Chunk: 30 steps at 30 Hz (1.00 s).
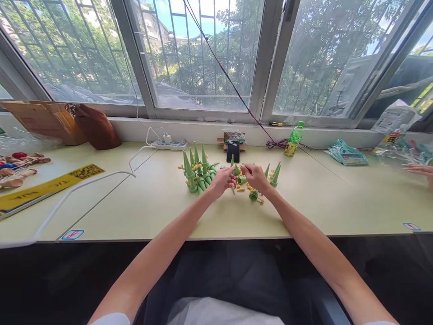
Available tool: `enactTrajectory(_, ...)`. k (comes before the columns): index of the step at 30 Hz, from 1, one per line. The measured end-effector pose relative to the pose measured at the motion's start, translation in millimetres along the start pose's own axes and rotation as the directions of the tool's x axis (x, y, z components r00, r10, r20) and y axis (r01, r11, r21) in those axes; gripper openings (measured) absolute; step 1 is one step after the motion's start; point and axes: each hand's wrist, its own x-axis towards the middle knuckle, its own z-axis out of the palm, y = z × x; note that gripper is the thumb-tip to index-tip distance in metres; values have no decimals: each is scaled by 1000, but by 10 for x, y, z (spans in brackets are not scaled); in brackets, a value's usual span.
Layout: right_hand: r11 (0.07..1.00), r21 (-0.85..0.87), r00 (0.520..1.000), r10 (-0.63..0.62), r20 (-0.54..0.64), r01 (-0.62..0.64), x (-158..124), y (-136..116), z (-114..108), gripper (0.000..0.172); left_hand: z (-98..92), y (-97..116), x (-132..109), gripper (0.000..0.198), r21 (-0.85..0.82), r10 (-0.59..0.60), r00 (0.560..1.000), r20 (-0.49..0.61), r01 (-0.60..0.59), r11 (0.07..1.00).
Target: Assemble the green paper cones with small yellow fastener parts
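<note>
In the head view my left hand (223,181) is closed around a green pointed plastic piece (232,161), whose tip sticks up above the fingers. Close beside it, my right hand (256,177) is pinched at the same spot; what its fingertips hold is too small to make out. To the left stands a cluster of green cone-shaped pieces (191,178), some upright and some lying, with small yellow parts among them. Under and between my hands lie loose yellow pieces (241,189) and a green cup-like piece (253,195). More green cones (276,174) stand just right of my right hand.
A black phone (233,152) lies behind my hands, before a small box. Farther right are a green-capped bottle (294,139) and a teal bundle (347,152). A power strip (169,145) with a white cable lies left. Another person's hand (419,169) shows at the right edge.
</note>
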Motion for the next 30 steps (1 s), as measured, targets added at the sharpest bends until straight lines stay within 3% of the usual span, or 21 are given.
enactTrajectory(30,1000,-3,1000,16,15,-16,2,47,3,42,-10,-4,-42,36,205,146,989,-7,-142,968)
